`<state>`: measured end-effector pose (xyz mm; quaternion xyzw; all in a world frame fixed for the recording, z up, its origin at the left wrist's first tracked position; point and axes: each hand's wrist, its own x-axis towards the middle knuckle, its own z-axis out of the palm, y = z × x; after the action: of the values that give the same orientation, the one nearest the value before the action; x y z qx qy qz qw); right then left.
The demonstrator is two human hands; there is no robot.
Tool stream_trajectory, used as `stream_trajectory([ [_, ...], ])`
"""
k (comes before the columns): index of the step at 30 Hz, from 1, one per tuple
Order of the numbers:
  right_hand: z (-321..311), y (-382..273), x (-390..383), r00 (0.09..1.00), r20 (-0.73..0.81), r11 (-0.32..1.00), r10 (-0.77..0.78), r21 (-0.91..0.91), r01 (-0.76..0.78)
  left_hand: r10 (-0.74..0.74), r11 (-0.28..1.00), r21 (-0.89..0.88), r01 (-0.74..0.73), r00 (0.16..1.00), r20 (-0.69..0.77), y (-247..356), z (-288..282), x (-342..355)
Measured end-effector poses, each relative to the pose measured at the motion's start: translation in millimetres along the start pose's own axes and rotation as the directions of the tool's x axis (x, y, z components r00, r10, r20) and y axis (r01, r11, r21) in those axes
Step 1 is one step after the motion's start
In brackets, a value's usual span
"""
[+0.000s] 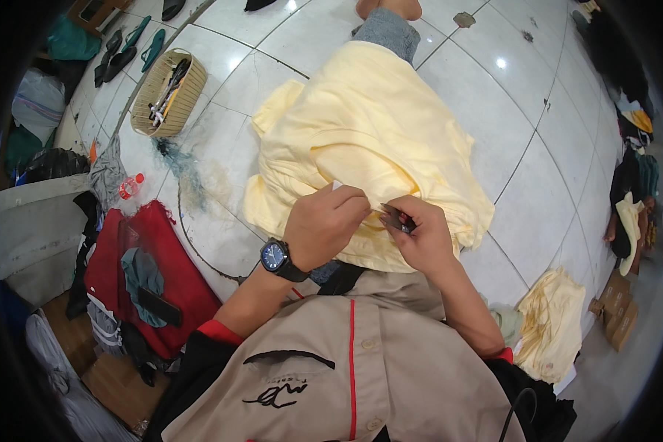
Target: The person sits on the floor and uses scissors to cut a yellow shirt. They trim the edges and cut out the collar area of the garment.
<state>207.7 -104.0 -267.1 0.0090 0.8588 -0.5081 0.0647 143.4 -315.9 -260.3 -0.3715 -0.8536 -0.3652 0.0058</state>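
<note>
A pale yellow garment [368, 110], looking like a shirt, lies spread over my lap and outstretched leg. Near its collar my left hand [328, 225], a dark watch on the wrist, is closed in a pinch on the cloth. A small white bit [337, 186], perhaps a label, pokes out above those fingers. My right hand [427, 234] is closed around small dark thread snips [399, 219]. The tips of the snips point toward my left fingers, and a small gap separates the two hands. What exactly lies between the left fingertips is hidden.
A beige basket [171, 96] of tools stands on the tiled floor at far left, near sandals [121, 55]. Red cloth [151, 280] with a dark phone [160, 306] lies to my left. More yellow garments [549, 324] are piled at right. A small bottle [131, 186] lies left.
</note>
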Motion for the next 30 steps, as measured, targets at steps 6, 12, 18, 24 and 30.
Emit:
stream_trajectory([
  [6, -0.3, -27.0, -6.8, 0.991, -0.135, 1.000, -0.010, 0.009, 0.011, -0.017, 0.995, -0.102, 0.010, 0.997, -0.072, -7.3, 3.8, -20.5],
  [12, 0.8, -34.6, -25.4, 0.978, -0.038, 0.893, -0.205, -0.417, 0.171, -0.020, 0.995, -0.098, 0.010, 0.995, -0.101, -11.3, 10.6, -27.9],
  [18, 14.0, -32.8, -26.5, 0.956, -0.006, 0.840, -0.294, -0.479, 0.255, -0.012, 0.995, -0.095, -0.001, 0.990, -0.138, -11.2, 13.7, -28.0],
  [24, 19.9, -36.2, -24.2, 0.969, -0.014, 0.853, -0.246, -0.477, 0.210, -0.023, 0.996, -0.087, 0.011, 0.991, -0.132, -11.1, 15.5, -29.3],
  [30, 22.5, -29.0, -23.8, 0.960, -0.014, 0.857, -0.279, -0.454, 0.243, -0.034, 0.996, -0.086, 0.023, 0.991, -0.126, -8.9, 13.8, -28.8],
])
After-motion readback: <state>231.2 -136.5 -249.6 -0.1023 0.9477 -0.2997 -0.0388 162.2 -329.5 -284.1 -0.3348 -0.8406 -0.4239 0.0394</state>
